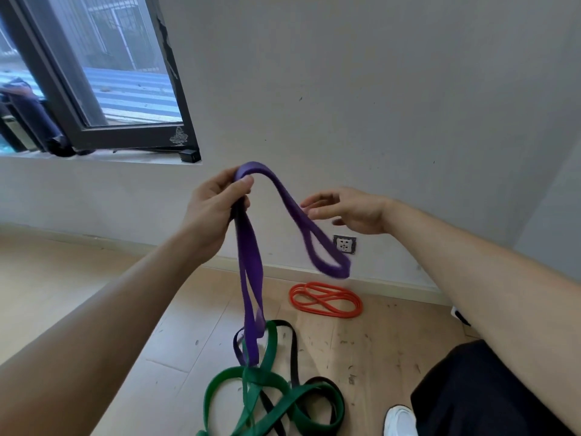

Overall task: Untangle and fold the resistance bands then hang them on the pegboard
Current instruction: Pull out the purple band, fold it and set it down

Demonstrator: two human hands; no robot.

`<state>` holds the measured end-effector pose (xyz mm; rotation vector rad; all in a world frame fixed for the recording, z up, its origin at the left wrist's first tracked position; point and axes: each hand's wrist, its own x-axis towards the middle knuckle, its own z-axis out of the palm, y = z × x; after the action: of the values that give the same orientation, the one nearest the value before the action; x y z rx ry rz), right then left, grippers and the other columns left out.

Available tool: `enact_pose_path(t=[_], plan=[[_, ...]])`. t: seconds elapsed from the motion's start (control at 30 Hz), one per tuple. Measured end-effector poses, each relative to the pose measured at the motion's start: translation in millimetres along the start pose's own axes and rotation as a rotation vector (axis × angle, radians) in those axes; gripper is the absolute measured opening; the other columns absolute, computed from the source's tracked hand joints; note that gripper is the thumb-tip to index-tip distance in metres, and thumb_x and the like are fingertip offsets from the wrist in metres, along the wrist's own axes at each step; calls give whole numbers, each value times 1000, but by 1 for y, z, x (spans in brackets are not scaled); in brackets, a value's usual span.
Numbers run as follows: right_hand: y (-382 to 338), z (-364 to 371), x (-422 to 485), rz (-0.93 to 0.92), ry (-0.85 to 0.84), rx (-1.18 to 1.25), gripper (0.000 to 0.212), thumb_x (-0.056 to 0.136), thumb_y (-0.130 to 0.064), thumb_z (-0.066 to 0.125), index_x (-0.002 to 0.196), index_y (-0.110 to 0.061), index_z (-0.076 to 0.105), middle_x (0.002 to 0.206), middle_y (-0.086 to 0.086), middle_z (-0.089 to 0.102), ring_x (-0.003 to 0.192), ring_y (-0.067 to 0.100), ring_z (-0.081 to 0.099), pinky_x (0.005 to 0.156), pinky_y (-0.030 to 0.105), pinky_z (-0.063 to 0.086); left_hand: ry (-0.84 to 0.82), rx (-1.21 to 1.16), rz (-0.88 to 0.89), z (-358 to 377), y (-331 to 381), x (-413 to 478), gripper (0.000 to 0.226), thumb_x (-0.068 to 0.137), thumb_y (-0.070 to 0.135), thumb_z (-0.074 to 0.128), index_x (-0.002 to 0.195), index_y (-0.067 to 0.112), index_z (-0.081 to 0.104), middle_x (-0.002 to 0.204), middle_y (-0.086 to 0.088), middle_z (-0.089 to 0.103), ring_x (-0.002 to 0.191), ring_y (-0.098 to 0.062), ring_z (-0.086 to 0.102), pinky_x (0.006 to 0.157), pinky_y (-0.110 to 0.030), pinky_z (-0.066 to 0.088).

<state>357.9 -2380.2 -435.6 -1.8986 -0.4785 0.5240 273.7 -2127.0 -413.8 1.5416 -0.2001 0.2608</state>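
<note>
Purple resistance band [251, 278] hangs from the left hand [217, 206], which pinches its folded top; its lower loop meets the green band [229, 374] and black band [294, 350] tangled on the floor [78, 278]. Right hand [349, 212] is spread, empty, just beside the draped end.

Left hand [217, 206] pinches purple band [248, 256]; right hand [349, 212] hovers, fingers relaxed.

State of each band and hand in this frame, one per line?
left hand: grips purple band.
right hand: open, holding nothing.
purple band: lifted, folded over at the top, lower end in floor tangle.
green band: on floor, tangled with black band.
orange band: coiled on floor, apart.
</note>
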Motion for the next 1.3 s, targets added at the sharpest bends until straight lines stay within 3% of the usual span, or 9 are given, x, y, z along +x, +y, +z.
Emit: enact_pose_path(t=[0.13,0.23,0.33,0.5,0.7,0.8,0.93,1.13,1.3], plan=[[-26,33,9,-215,-16,79,60,78,-38,82,134,-28,60,132,0,65,130,20,55,113,47,33,-83,73,1,16,0,-5,28,100,12,59,126,7,64,83,4,61,69,-11,51,70,-21,46],[-36,47,10,-329,43,115,42,85,-24,78,123,-10,66,115,19,69,112,31,65,108,48,45,-86,123,-2,9,0,-7,31,98,16,63,128,10,64,86,3,65,72,-9,55,73,-24,48],[-41,53,5,-354,107,37,28,88,-19,75,112,-4,70,100,13,69,93,23,65,96,41,53,-74,210,-14,-7,-4,-8,36,93,18,70,128,17,62,86,0,69,74,-12,59,76,-26,52],[-48,55,-2,-368,90,34,21,89,-11,74,110,-8,70,98,9,69,90,18,66,90,34,54,-222,380,-106,-19,-23,-22,32,88,12,75,117,19,64,94,-2,75,88,-15,72,80,-30,57],[-57,34,-4,-386,236,319,10,94,-11,67,103,-9,68,89,0,65,84,16,64,86,35,47,-282,392,-237,-24,-47,-32,25,88,16,75,109,10,64,97,-10,73,99,-28,71,94,-44,58],[-52,20,-3,-386,285,400,6,94,-12,66,100,-12,68,85,-1,65,83,16,64,84,34,45,-282,376,-257,-23,-49,-33,27,91,16,72,115,10,61,94,-11,75,93,-25,73,95,-45,58],[-37,5,0,-338,315,426,8,96,-15,65,103,-13,67,84,-3,64,84,15,66,81,31,47,-237,344,-215,-23,-39,-31,27,87,20,74,110,11,62,82,-4,72,79,-19,68,83,-38,58],[-10,-10,-5,-227,267,304,10,92,-11,68,102,-15,68,88,-3,67,88,16,67,81,30,44,-123,148,-127,-31,-13,-22,42,79,30,73,115,9,66,76,2,61,70,-15,59,77,-30,51],[-8,5,-9,-170,122,-42,23,83,-5,78,105,-9,71,92,13,66,90,25,64,91,38,50,-97,-19,-73,-18,3,-14,15,91,23,66,104,14,68,76,2,52,67,-13,54,74,-29,45]])
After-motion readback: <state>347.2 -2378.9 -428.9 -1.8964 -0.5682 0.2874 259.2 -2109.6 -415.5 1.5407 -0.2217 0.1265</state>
